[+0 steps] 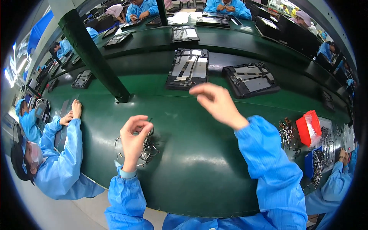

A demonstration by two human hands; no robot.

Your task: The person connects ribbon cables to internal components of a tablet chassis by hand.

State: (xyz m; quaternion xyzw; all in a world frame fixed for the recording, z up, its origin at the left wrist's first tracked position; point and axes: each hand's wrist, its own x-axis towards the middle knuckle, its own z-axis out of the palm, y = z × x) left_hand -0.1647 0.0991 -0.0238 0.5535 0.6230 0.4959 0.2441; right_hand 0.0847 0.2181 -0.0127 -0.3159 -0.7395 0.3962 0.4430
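Observation:
My left hand [134, 140] is over a loose pile of thin black cables [148, 150], its fingers curled toward the thumb. Whether a cable is pinched at the fingertips is too small to tell. My right hand [220, 105] reaches forward over the green bench, fingers stretched and thumb apart, with nothing seen in it. Just beyond its fingertips lies an opened flat device with a black frame and silver inside [188, 71]. A second opened device [251, 78] sits at an angle to the right of it.
A dark green post [94, 57] rises from the bench at left. To the right are loose small cables [286, 133], a red bin [308, 128] and a blue bin [309, 164]. Behind runs a belt with more devices [185, 34]. Co-workers sit left, right and opposite.

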